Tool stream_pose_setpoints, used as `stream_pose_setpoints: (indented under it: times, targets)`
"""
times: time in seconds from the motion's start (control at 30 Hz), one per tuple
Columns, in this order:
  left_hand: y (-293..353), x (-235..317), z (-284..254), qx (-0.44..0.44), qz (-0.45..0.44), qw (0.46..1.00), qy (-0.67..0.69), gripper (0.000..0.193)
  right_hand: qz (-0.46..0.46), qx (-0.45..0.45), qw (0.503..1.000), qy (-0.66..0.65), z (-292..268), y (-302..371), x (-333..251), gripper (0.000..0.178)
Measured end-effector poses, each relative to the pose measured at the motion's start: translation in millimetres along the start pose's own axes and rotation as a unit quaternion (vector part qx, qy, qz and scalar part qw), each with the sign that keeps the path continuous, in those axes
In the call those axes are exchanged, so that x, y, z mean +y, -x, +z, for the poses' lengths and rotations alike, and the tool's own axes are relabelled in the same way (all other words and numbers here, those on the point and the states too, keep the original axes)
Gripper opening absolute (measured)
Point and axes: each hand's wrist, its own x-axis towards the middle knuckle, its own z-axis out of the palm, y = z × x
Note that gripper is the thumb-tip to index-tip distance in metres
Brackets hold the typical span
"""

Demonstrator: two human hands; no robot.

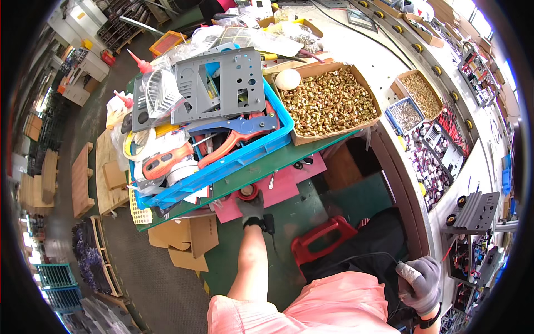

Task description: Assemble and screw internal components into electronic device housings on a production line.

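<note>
My left hand (251,209), in a grey glove with a black band at the wrist, reaches out under the edge of the green table. Its fingers close around a red ring-shaped roll (247,193), which looks like tape, over a pink sheet (278,189). Low on the right, my right hand (420,285) wears a grey glove with pale wrapping on a finger. Its fingers are curled, and a thin black cable (361,255) runs to the fingertips. The palm side is hidden.
A blue crate (222,177) of tools, with grey metal panels (219,86) on top, stands on the green table (317,146). Beside it is a cardboard box of brass-coloured screws (328,103). A red chair part (320,240) is close to my body; a workbench with electronic parts lines the right.
</note>
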Motion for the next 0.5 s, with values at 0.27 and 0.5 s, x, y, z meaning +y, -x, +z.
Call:
stream_pose_setpoints:
  times: [0.27,0.5]
  targets:
    - [-46,41,-13,0.047,0.091,0.989,-0.104,0.049,-0.01,-0.023,0.999,-0.024,6,-1,5,0.046]
    - [26,48,-13,0.223,0.168,0.916,-0.288,0.051,-0.014,0.002,0.999,-0.029,-3,4,5,0.04]
